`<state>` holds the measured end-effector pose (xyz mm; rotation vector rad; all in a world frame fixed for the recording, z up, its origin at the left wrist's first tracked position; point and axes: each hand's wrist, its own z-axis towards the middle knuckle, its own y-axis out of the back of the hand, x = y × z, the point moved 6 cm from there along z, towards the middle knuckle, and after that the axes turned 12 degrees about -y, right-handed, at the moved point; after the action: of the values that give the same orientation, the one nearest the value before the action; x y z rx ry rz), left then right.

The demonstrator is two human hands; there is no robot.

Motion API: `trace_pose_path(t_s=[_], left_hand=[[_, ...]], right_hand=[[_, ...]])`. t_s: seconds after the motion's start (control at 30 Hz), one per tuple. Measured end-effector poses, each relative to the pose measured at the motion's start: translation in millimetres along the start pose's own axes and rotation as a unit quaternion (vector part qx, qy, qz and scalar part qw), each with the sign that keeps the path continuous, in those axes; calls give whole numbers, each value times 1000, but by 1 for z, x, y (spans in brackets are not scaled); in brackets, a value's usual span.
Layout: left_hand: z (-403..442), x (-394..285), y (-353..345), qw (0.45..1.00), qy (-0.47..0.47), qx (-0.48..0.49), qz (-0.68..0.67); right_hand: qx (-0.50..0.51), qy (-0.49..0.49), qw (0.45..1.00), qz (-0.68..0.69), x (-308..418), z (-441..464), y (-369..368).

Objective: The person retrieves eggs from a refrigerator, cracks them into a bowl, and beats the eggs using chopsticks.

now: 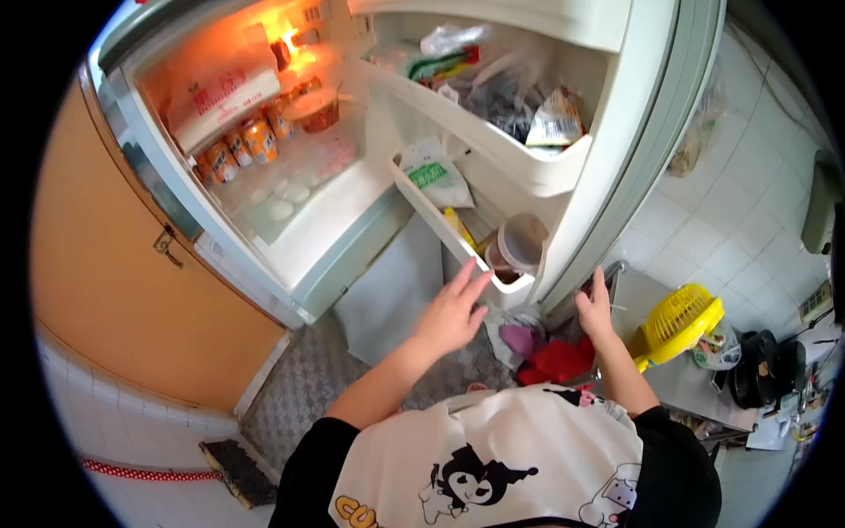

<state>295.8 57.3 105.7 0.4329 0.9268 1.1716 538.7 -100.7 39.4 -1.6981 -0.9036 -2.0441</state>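
Note:
The fridge door (647,106) stands swung out in front of me, its inner shelves facing me. My left hand (447,317) reaches to the front lip of the lower door shelf (429,201), fingers spread and holding nothing. In that shelf are a clear plastic tub (521,239) with dark contents, a white and green packet (436,179) and something yellow (459,227). At the door's outer edge is my right hand (595,310), fingers extended, with no object visible in it. Whether it touches the door I cannot tell.
Orange cans (259,141), a white box (220,101) and a lidded bowl (312,110) fill the lit fridge. Bags crowd the upper door shelf (484,114). A yellow basket (682,317) sits on the right counter; red and purple bags (559,359) lie low ahead.

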Motion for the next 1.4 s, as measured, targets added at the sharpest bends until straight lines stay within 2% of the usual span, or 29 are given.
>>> trace_pose_path(t_s=[0.03, 0.07, 0.17, 0.2, 0.3, 0.37, 0.4, 0.43, 0.53, 0.57, 0.63, 0.73, 0.8, 0.97, 1.03, 1.13, 1.23, 1.4], left_hand=[[4, -2, -3, 1000, 0, 16, -5], [8, -4, -5, 1000, -4, 27, 0], [17, -10, -6, 998, -6, 66, 11], [18, -10, -6, 997, -7, 71, 12], [19, -11, -5, 996, 2, 85, 22], [17, -8, -4, 997, 0, 79, 24], [17, -6, -5, 996, -1, 89, 11], [17, -5, -5, 995, -3, 96, 5], [18, -3, -3, 993, -10, 119, -21], [16, 0, -1, 993, -8, 116, -19], [9, 9, -2, 994, -1, 109, -16], [-16, 25, 15, 996, 59, 63, -38], [-37, 34, 34, 996, 77, 33, 9], [-94, 60, 81, 976, 214, -2, 35], [-106, 63, 109, 960, 277, -17, 43], [-121, 79, 136, 951, 292, -91, 52], [-117, 104, 161, 953, 248, -144, 98], [-60, 107, 234, 938, 265, -193, 111]], right_hand=[[-12, 14, 1000, 6, -7, 4, 1], [-41, 20, 998, -54, -23, 12, 5], [-37, -47, 998, 23, -1, 0, 3], [-81, -20, 996, -25, 3, -3, 5], [-188, 169, 966, -50, 71, -32, 8], [-195, 307, 928, -83, 111, -53, 3], [-189, 413, 879, -142, 133, -66, -5], [-162, 473, 854, -143, 139, -73, -14], [-35, 541, 824, -162, 173, -83, -56], [16, 526, 829, -189, 176, -80, -72], [48, 516, 833, -192, 169, -70, -100], [88, 475, 844, -234, 163, -58, -128], [89, 459, 847, -253, 153, -50, -138], [66, 439, 845, -297, 145, -42, -139], [48, 419, 864, -275, 152, -43, -142], [45, 400, 890, -213, 168, -41, -161], [59, 442, 879, -168, 217, -31, -217], [67, 462, 883, -48, 310, 54, -325]])
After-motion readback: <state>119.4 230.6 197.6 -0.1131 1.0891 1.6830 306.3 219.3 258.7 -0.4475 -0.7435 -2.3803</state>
